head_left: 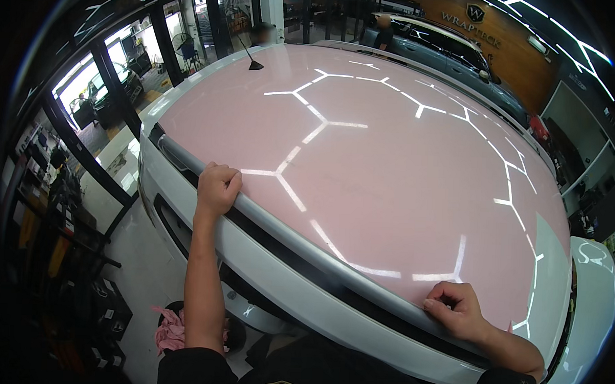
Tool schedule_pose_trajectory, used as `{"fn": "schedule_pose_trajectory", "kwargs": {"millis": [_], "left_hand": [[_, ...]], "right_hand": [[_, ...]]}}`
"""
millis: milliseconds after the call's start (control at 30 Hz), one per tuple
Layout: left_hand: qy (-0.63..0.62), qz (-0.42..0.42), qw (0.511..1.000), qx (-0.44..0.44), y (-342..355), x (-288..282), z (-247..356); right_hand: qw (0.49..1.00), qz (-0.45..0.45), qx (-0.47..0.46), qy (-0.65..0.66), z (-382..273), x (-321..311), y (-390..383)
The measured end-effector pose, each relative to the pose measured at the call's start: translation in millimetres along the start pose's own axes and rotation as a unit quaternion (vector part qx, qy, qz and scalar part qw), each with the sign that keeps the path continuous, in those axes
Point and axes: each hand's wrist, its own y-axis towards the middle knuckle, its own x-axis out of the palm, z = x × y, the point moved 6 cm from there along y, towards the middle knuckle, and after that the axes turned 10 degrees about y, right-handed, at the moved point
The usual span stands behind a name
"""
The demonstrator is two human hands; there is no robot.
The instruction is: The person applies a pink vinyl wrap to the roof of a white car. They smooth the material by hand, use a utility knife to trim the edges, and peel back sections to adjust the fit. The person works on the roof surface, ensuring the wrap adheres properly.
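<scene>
Black-framed glass panels [113,86] line the left beside a pale, glossy floor [137,254], bright light coming through, while a brown wall [528,72] stands at the back right near white angular strip lights [593,53].

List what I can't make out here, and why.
All in the head view:
Silver-grey roof rail under the bare left hand: covered by its grip.
Whether the bare right hand pinches anything: hidden by the hand.
Crumpled pink material in the dark round container: partly behind the left forearm.
Person near the black antenna: head blurred, body hidden by the glossy pink roof.
</scene>
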Motion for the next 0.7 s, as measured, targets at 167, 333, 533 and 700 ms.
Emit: {"fn": "schedule_pose_trajectory", "kwargs": {"millis": [167,333,533,700], "left_hand": [[0.0,0.008,1.0,0.002,-0.2,1.6,-0.5],[-0.02,0.022,1.0,0.0,-0.2,1.8,2.0],[-0.006,0.009,1.0,0.006,-0.7,2.0,-0.5],[-0.015,0.026,1.0,0.0,-1.1,1.0,5.1]], "right_hand": [[1.0,-0.003,0.02,0.011,1.4,-0.2,-0.4],[0.999,-0.002,0.03,0.033,1.5,-0.9,0.9],[0.999,-0.001,0.041,0.026,6.8,-2.1,0.9],[0.999,0.001,0.038,0.033,9.5,-1.9,1.3]]}}
